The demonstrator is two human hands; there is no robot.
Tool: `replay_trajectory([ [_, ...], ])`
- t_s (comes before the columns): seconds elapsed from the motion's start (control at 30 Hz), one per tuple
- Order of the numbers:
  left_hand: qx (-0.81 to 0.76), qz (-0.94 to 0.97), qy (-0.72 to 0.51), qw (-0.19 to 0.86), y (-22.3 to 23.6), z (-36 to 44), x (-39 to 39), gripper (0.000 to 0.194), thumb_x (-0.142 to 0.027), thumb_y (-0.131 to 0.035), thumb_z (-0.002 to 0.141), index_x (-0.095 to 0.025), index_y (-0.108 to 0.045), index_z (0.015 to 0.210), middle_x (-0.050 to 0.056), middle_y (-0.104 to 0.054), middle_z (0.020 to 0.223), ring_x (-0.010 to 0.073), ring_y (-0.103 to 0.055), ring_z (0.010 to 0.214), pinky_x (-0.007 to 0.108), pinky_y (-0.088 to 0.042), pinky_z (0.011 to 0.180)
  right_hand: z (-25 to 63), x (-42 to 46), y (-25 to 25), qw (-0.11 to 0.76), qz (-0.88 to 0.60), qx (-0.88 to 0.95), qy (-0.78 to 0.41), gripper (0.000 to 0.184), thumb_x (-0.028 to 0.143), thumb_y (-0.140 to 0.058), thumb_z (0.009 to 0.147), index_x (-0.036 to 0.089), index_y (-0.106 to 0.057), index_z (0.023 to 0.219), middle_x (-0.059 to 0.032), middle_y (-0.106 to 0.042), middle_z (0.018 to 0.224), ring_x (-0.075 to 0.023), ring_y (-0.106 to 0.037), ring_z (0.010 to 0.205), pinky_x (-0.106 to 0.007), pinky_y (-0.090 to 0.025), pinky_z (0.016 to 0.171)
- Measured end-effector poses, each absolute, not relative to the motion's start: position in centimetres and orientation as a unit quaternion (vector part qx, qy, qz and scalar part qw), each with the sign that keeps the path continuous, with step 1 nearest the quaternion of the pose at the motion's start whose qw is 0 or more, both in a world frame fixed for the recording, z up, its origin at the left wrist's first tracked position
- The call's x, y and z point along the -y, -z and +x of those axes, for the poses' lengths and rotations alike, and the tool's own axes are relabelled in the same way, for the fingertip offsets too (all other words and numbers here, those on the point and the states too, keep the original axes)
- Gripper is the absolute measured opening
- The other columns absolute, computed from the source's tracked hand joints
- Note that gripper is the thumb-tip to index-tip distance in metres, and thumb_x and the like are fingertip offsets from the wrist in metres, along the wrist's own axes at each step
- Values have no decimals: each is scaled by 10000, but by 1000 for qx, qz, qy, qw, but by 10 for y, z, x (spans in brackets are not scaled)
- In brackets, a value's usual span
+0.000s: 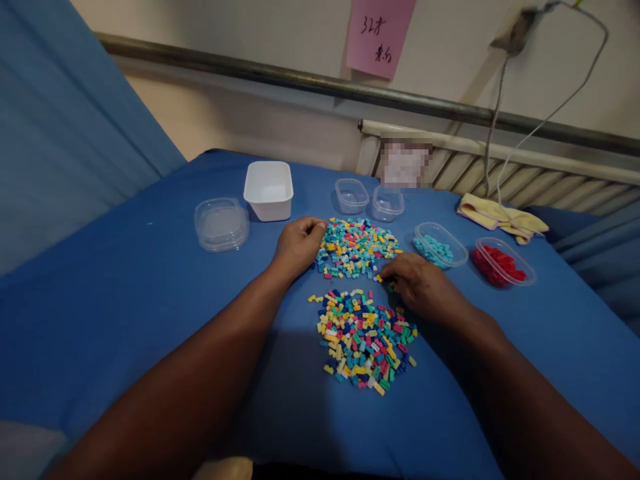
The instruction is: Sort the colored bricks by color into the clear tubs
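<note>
Two heaps of small mixed-colour toy building bricks lie on a blue cloth. My left hand (303,247) rests at the left edge of the far heap (357,247), with thumb and fingers pressed together. Whatever they pinch, if anything, is hidden. At that heap's lower right edge is my right hand (423,285), its fingers curled down among a few loose bricks; what it grips cannot be made out. The near heap (367,340) spreads between my forearms, with yellow, red, green, blue and white bricks in it.
Beyond my right hand stand clear tubs of turquoise bricks (434,250) and red bricks (503,265). Two clear tubs (351,197) sit at the back. A white bin (270,190) and stacked clear lids (221,225) are left. A yellow cloth (500,217) lies back right, near a radiator (465,163).
</note>
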State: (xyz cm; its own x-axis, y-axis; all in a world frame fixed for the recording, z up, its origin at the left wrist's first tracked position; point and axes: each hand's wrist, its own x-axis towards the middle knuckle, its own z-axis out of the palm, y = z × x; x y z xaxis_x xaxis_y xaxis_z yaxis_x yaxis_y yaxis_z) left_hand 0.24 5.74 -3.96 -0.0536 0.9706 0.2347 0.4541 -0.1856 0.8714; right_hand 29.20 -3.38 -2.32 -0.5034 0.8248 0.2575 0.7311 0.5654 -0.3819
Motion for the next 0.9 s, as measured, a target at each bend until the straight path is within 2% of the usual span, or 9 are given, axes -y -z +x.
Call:
replay_trajectory([
  [0.17,-570,622,-454,287,40,2,-58,272,-407,-630,947,-223,-830,975,28,-819,917,230,-722,860,322,-515,759,292,36,19,187,-515,832,-83,503,24,-538,861,207,-777,1263,-127,-765,1166,-303,-693,1099,-437,-561,969],
  [0.27,-568,621,-455,290,39,3,-57,266,-397,-631,947,-220,-830,958,30,-815,903,231,-723,856,325,-508,754,287,40,15,157,-493,847,-124,482,3,-504,851,200,-791,1185,-112,-765,1086,-276,-706,1025,-393,-563,911],
  [0.37,-566,625,-453,290,37,4,-56,263,-379,-623,948,-217,-830,956,32,-818,915,231,-723,867,329,-511,775,290,46,12,180,-458,853,-175,451,-2,-467,859,219,-778,1098,-69,-772,1055,-232,-721,993,-357,-563,913],
  [0.47,-566,624,-454,289,37,4,-55,259,-381,-628,948,-219,-829,956,30,-820,925,231,-727,883,332,-510,788,299,49,12,208,-502,827,-144,420,33,-472,894,215,-765,1135,-81,-775,1104,-244,-733,1027,-366,-563,929],
  [0.57,-563,624,-457,292,38,3,-55,266,-393,-629,952,-218,-829,958,28,-814,904,230,-727,858,334,-501,764,303,51,13,168,-563,802,-109,404,53,-484,905,193,-771,1152,-110,-774,1095,-266,-737,997,-375,-558,896],
  [0.67,-562,625,-456,292,40,2,-56,265,-390,-630,951,-217,-831,965,27,-814,902,226,-724,850,331,-497,757,295,57,10,152,-553,806,-145,417,42,-496,884,193,-770,1159,-102,-772,1072,-253,-732,981,-360,-557,888],
  [0.8,-568,622,-451,294,40,3,-57,280,-403,-630,954,-207,-829,980,31,-821,927,225,-721,871,319,-504,765,283,61,7,194,-478,816,-261,392,51,-481,913,224,-766,1118,-56,-777,1048,-198,-734,885,-310,-573,800],
  [0.9,-573,624,-445,291,39,3,-57,292,-411,-632,955,-195,-826,991,35,-822,937,227,-718,877,315,-506,776,281,50,14,276,-488,801,-208,311,96,-527,947,222,-775,1085,-67,-788,1019,-228,-738,899,-353,-581,818],
])
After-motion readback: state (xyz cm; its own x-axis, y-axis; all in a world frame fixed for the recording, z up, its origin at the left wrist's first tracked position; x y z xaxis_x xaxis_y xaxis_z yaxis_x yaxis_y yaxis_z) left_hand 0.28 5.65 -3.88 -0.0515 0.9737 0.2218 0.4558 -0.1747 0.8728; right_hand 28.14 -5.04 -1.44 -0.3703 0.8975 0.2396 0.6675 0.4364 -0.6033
